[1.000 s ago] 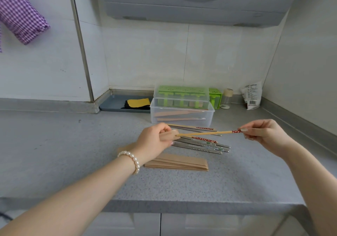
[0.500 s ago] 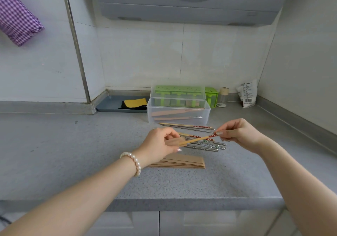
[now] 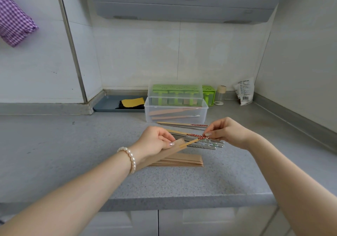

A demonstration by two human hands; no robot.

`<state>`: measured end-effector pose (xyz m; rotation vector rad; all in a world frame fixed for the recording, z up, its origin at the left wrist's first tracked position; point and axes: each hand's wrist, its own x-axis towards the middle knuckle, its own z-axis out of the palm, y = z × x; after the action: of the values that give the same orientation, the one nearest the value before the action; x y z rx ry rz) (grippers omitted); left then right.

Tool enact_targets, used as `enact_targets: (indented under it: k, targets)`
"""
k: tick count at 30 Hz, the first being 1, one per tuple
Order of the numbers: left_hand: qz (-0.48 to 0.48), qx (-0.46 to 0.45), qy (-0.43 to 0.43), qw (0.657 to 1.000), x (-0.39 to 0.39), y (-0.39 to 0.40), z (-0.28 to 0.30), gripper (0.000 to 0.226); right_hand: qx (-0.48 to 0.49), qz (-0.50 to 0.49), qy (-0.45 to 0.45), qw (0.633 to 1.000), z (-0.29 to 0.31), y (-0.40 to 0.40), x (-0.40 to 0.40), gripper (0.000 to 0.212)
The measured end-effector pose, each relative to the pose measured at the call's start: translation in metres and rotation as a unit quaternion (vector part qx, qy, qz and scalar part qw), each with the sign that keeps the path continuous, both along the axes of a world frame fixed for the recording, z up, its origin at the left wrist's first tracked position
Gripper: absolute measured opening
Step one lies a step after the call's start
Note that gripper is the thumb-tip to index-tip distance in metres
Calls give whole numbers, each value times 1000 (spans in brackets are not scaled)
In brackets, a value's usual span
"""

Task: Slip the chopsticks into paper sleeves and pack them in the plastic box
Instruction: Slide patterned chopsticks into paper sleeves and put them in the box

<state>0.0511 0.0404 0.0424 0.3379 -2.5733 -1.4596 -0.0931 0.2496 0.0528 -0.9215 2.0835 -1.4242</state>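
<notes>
The chopstick (image 3: 189, 142) has been pushed deeper into the sleeve (image 3: 166, 153), gripped by the left hand (image 3: 155, 142); its red end is pinched by the right hand (image 3: 224, 131), so it is nearly ready for the plastic box (image 3: 176, 114) behind.

Wooden chopstick (image 3: 189, 142) half inside a tan paper sleeve (image 3: 164, 155), spare sleeves (image 3: 184, 161) stacked below, clear plastic box (image 3: 176, 114) behind holding sleeved pairs

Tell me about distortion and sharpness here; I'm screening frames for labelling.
Head view: wide-angle bending bows the wall edges and counter at the sides; light is soft and even, with faint shadows; the plastic box, left hand and right hand look sharp; print on the bag is unreadable.
</notes>
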Motion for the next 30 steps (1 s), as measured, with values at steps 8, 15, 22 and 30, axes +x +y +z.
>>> enact_targets:
  k: [8,15,22,30]
  targets:
    - [14,34,22,999,-7,13,4,19,5,26,-30,999,-5,-37,21,72]
    - [24,31,7,999,-2,5,2,19,-51,-7,-71,996,-7,-47,19,55]
    - [39,2,-13,999,-1,-11,1,19,87,-268,101,954,-32,-38,-45,19]
    - [35,3,-45,998,-4,-20,-7,12,263,-220,227,912,-63,-64,-62,19]
